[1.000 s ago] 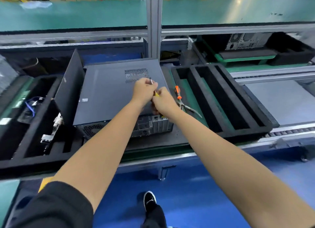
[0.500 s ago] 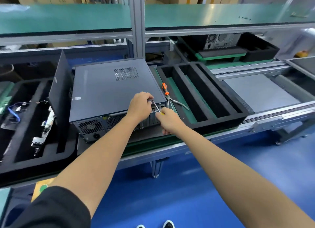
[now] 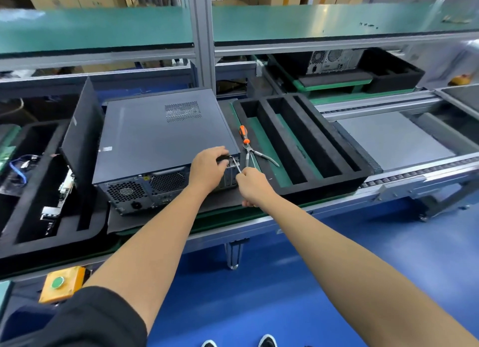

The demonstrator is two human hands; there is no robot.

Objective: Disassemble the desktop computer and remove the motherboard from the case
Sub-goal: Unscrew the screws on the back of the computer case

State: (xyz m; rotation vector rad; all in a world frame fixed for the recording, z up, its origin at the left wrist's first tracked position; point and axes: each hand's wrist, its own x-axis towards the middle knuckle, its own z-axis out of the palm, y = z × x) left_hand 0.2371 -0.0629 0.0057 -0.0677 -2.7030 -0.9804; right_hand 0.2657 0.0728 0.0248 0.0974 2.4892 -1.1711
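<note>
right fingers (image 3: 246, 177): curled tight round the handle end of a thin screwdriver (image 3: 236, 166); the handle's mostly buried in the fist
screwdriver tip: shaft angles up and left to the near right top corner of the computer case (image 3: 160, 136); can't tell if it's seated in a screw
right hand (image 3: 252, 187): just off the case's near right corner, over the table (image 3: 298, 212) edge
left fingers (image 3: 221, 157): bent over that same corner, gripping the lid edge right next to the shaft
left hand (image 3: 207, 166): sits on the near right of the case top
case: lying flat in the middle of the table, lid on, back panel with fan grilles facing near
side panel (image 3: 81, 149): dark sheet standing upright just left of the case
pliers (image 3: 255, 155): on the green mat just right of the case, an orange-handled tool (image 3: 243, 134) touching them on the far side
foam tray (image 3: 305, 144): black, long slots, right of the tools
left tray (image 3: 31, 191): black foam too, holds cables and some metal parts
</note>
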